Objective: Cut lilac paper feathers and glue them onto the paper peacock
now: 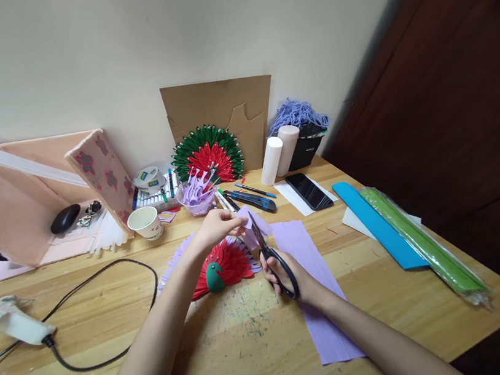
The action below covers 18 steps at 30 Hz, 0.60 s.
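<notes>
My left hand (222,225) pinches a small piece of purple crepe paper (259,222) above the middle of the table. Black-handled scissors (264,249) are in my right hand (285,272), their blades pointing up at that piece. Under my right forearm lies a long purple crepe paper strip (303,254). Below my left hand rests a peacock-shaped craft (227,262) with red petals, a green head and a purple edge, partly hidden by my left arm.
Behind stands a plastic bowl of purple cut pieces (199,204), beside a paper cup (144,223) and a utility knife (252,199). A phone (309,191) and wrapped green paper (425,243) lie to the right. A corded glue gun (15,320) is at left.
</notes>
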Motion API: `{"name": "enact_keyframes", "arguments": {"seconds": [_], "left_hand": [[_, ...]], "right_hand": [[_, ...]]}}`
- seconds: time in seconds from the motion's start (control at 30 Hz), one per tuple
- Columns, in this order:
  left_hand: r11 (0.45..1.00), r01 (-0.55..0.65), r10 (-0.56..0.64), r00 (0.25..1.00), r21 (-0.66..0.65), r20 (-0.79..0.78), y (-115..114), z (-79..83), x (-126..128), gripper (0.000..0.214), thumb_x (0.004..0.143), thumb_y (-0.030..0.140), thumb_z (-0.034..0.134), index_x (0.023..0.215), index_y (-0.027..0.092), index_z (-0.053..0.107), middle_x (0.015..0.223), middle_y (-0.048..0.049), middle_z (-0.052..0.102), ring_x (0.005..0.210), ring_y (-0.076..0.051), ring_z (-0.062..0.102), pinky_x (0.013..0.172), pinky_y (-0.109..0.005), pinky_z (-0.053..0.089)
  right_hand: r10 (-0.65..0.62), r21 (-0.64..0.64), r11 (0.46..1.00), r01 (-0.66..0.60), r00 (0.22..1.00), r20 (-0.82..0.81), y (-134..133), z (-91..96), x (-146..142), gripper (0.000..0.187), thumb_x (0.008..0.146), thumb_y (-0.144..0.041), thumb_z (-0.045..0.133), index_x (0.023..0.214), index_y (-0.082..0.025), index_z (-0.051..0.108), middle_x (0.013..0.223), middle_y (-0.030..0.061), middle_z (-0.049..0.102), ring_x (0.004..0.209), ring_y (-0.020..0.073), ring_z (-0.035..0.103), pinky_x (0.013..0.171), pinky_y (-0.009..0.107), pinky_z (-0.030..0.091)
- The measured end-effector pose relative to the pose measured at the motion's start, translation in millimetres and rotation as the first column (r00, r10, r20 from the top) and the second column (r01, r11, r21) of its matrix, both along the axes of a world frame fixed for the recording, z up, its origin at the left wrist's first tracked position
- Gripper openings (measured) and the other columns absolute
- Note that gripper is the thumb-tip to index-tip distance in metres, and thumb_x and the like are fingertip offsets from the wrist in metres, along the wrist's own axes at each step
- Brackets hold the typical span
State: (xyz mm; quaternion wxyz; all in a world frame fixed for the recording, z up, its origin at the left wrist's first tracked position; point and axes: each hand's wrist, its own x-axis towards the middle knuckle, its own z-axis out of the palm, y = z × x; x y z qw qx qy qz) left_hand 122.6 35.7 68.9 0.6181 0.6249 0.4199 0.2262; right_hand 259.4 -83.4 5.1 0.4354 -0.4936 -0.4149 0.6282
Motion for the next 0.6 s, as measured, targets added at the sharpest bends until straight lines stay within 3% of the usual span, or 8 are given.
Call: {"name": "enact_keyframes", "arguments": {"seconds": [0.13,0.27,0.4,0.6], "left_hand": [[0.999,-0.051,0.051,0.999,-0.002,0.004,0.9,-1.4,1.6,0.018,0.067,0.027,0.066,0.063,0.010,0.066,0.056,-0.0023,0.062,0.055,-0.009,0.057,0.062,-0.021,0.048],[0.997,-0.077,0.078,0.997,-0.026,0.027,-1.1,-2.7,5.8,0.016,0.067,0.025,0.066,0.062,0.010,0.065,0.056,-0.0022,0.061,0.054,-0.009,0.057,0.063,-0.022,0.049],[1.000,-0.014,0.014,1.000,-0.022,0.027,-3.3,-4.7,7.5,0.016,0.063,0.025,0.068,0.059,0.010,0.063,0.055,-0.0010,0.060,0.052,-0.009,0.056,0.060,-0.021,0.049],[1.000,0.027,-0.027,1.000,0.011,0.005,-5.2,-4.4,8.3,0.015,0.062,0.024,0.068,0.060,0.010,0.064,0.054,-0.0007,0.059,0.052,-0.009,0.055,0.059,-0.021,0.048]], "right_hand": [[-0.025,-0.020,0.999,0.026,1.000,0.013,0.7,-5.3,1.3,0.059,0.057,-0.077,0.048,0.073,-0.020,0.041,0.049,-0.0090,0.037,0.032,0.0041,0.032,0.029,0.018,0.028],[-0.010,-0.004,1.000,0.010,1.000,0.029,-1.1,-0.2,0.2,0.065,0.053,-0.083,0.046,0.071,-0.020,0.040,0.048,-0.0092,0.037,0.033,0.0050,0.035,0.032,0.018,0.030],[0.029,0.034,0.999,-0.030,0.999,0.035,-2.2,-2.2,-0.1,0.074,0.047,-0.089,0.039,0.072,-0.019,0.042,0.047,-0.0090,0.037,0.034,0.0045,0.037,0.035,0.018,0.034],[-0.010,0.042,0.999,0.008,0.999,0.051,-1.6,-5.2,1.8,0.068,0.054,-0.084,0.044,0.077,-0.019,0.042,0.049,-0.0086,0.038,0.035,0.0058,0.039,0.034,0.018,0.035]]}}
